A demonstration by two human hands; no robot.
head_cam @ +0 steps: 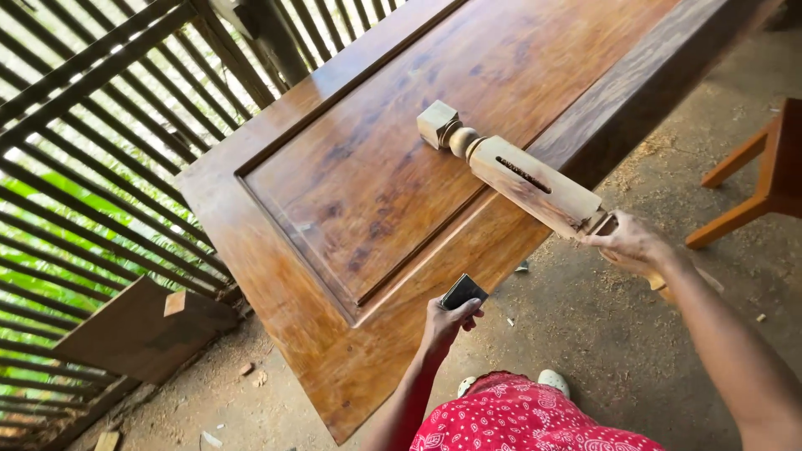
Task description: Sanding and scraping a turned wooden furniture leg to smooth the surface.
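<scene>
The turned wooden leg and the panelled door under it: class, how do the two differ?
The turned wooden leg is pale and looks unfinished; the panelled door is dark and glossy. The leg is a slim post with a slot; the door is a broad flat slab. Both are wood.

Packages, labels, signs, screens: none that I can see from here. Nothing in my view carries a printed face, a wrapper, a sticker or a display.

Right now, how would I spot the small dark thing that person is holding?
Find the big varnished wooden door panel lying flat. At its near edge, the left hand grips a small dark folded piece. Unlike the pale turned wooden post, it is thin and grey-black.
</scene>
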